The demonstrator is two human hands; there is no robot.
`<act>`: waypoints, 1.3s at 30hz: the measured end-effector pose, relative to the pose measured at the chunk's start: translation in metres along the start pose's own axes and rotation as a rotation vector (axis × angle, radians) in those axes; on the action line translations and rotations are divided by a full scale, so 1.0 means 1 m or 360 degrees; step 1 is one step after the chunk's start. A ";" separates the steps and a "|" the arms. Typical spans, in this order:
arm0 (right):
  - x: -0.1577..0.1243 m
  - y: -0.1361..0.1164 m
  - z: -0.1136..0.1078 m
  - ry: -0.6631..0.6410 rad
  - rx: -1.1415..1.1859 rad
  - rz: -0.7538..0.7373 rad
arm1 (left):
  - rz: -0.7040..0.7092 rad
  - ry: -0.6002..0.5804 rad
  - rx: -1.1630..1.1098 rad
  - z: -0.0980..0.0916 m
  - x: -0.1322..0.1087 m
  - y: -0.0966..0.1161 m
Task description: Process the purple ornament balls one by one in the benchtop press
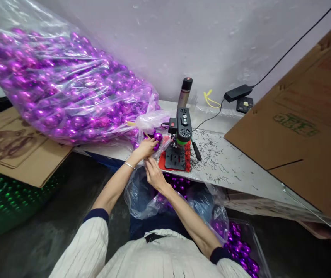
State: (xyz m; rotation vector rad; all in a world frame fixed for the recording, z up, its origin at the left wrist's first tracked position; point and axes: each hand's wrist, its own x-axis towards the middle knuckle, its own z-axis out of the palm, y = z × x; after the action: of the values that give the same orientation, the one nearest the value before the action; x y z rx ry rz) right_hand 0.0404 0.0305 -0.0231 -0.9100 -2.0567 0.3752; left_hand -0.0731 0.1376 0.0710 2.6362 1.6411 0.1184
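In the head view, the loose purple balls (157,137) lie on the far side of the hands and slightly right, clustered at the near right end of the big clear bag (75,85). Being round, they have no long axis; the bag's own runs from far left down to near right. The left hand (147,148) is nearer: its fingers curl over the balls' near left side, seemingly touching, though I cannot tell whether they pinch one. The right hand (155,173) is nearer the body, its fingers side by side and bent toward the left wrist; what its tips hold, if anything, is hidden. Just right of the balls stands the small black machine (183,123) on a red mat (162,162), so room on that side looks tight. The bench's (249,173) near edge passes under the hands, with an open plastic bag (145,204) below it at the lap. Wider room lies right of the machine, among scattered black pins (212,154), as far as the cardboard box (293,127).
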 end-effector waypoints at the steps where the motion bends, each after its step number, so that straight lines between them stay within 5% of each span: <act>1: -0.005 -0.002 -0.004 -0.0015 -0.0005 -0.0014 | -0.0026 -0.0053 0.0032 0.001 0.004 -0.001; 6: -0.033 -0.011 -0.026 -0.0126 0.0025 -0.0014 | -0.0168 0.0008 -0.0123 0.002 -0.001 -0.003; 9: -0.049 -0.013 -0.038 -0.0150 0.0058 0.0026 | -0.0275 0.0428 -0.0598 0.002 -0.018 0.000; 13: -0.067 -0.013 -0.047 -0.0130 0.0102 0.0130 | -0.0583 0.0887 -0.1768 0.017 -0.052 0.025; 16: -0.076 -0.015 -0.052 -0.0145 0.0123 0.0190 | -0.0765 0.0873 -0.2497 0.036 -0.073 0.056; 19: -0.084 -0.017 -0.055 -0.0199 0.0120 0.0200 | -0.0857 0.0820 -0.2804 0.054 -0.078 0.085; 23: -0.097 -0.018 -0.061 -0.0249 0.0121 0.0226 | -0.0904 0.0820 -0.2760 0.069 -0.063 0.104; 30: -0.114 -0.015 -0.069 -0.0229 0.0074 0.0308 | -0.0761 0.0908 -0.2054 0.089 -0.029 0.112; 39: -0.113 -0.012 -0.073 -0.0235 0.0060 0.0343 | -0.0713 0.0838 -0.1347 0.093 -0.026 0.115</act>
State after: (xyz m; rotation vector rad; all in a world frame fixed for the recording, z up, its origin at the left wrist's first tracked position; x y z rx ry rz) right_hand 0.1361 -0.0632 -0.0374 -1.1140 -2.0814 0.6106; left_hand 0.0262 0.0647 -0.0144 1.6375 1.7063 1.2475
